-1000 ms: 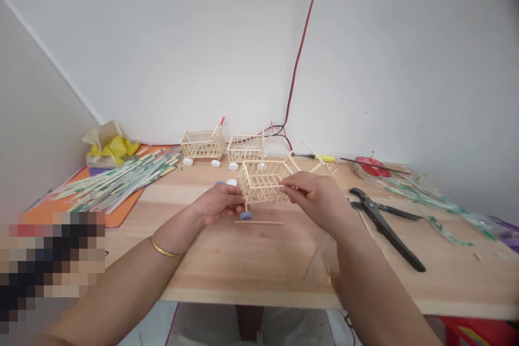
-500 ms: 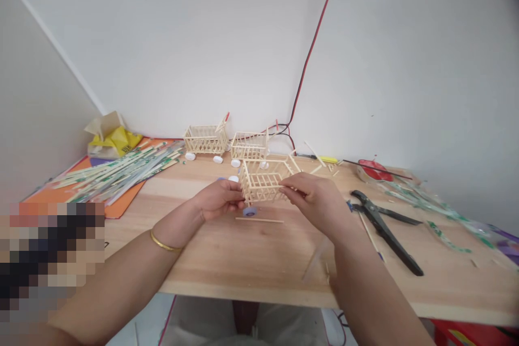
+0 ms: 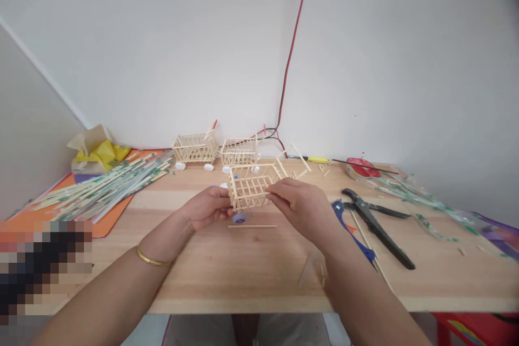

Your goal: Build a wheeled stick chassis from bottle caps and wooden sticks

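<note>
"As you move inward from the near edge of the table (image 3: 227,292), what comes first?"

"One loose stick (image 3: 252,226), lying flat in front of the hands. To the right are one pair of black pliers (image 3: 379,230) and one blue tool (image 3: 368,253), partly hidden by the right forearm."

"And the hands?"

"Two, both bare. The left hand (image 3: 207,208) is clamped on the left end of a small cart (image 3: 251,186), low down by a wheel (image 3: 239,219). The right hand (image 3: 298,200) pinches the near right corner, thumb against fingertips."

"Where is the cart, and how does it look?"

"Between the hands, just beyond the stick; whether it touches the table, I cannot tell. It is an open basket of thin, pale sticks, with barred sides and a stick frame slanting out at the right. That one grey-blue wheel shows clearly; I cannot count the rest."

"Farther back?"

"At left, one heap of sticks (image 3: 109,184), too many to count, on one orange mat (image 3: 115,219). By the wall (image 3: 182,43), two other carts (image 3: 195,148) stand side by side on white wheels. Up the wall runs a red-and-black cable (image 3: 290,59)."
</note>
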Motion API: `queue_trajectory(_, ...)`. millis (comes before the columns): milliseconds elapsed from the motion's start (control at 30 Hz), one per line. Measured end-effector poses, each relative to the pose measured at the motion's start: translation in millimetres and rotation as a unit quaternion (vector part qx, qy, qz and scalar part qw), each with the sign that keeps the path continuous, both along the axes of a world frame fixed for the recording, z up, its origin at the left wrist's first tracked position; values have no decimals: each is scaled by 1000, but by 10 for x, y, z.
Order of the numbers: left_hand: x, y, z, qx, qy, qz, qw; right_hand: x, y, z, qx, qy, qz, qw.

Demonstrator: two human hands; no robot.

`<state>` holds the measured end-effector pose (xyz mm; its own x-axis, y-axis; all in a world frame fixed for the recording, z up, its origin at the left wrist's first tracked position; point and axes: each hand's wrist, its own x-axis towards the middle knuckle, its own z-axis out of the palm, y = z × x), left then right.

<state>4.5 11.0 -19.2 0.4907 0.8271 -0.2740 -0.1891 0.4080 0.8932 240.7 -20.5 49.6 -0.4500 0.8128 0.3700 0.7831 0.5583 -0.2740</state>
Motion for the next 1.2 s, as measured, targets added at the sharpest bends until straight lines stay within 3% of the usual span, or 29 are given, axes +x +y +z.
queue_trajectory(467, -61, 38, -31, 17, -1, -10, 1000, -67, -87, 27, 20, -54, -30, 998)
queue_trajectory(1200, 7, -4, -2, 8, -19, 3, 1000, -90, -101, 13, 34, -27, -21, 999)
